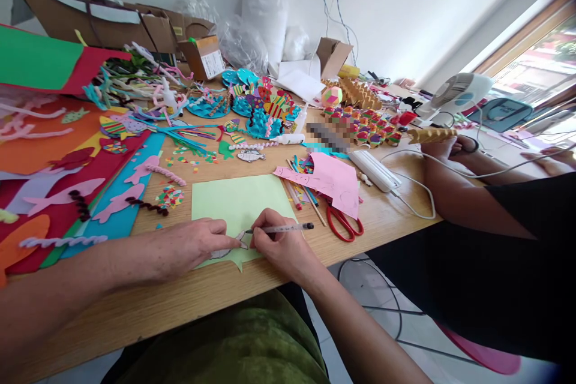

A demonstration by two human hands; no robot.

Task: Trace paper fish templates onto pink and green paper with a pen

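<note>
My right hand (281, 246) grips a pen (292, 228) with a clear barrel and a dark cap end, its tip at the tail of a small pale fish cutout (220, 254). The cutout lies near the front edge of a light green sheet of paper (238, 197). Stretched over it, my left hand (198, 243) presses the cutout down with an extended index finger, partly hiding it. The sheet's front edge is cut unevenly, with a pointed bit over the table.
Red-handled scissors (344, 227) lie right of the sheet under pink paper (337, 180), near pencils. Coloured sheets with pink fish cutouts (119, 203) cover the left side. A white power strip (375, 171) with a cable lies near another person's arm (450, 192) at right.
</note>
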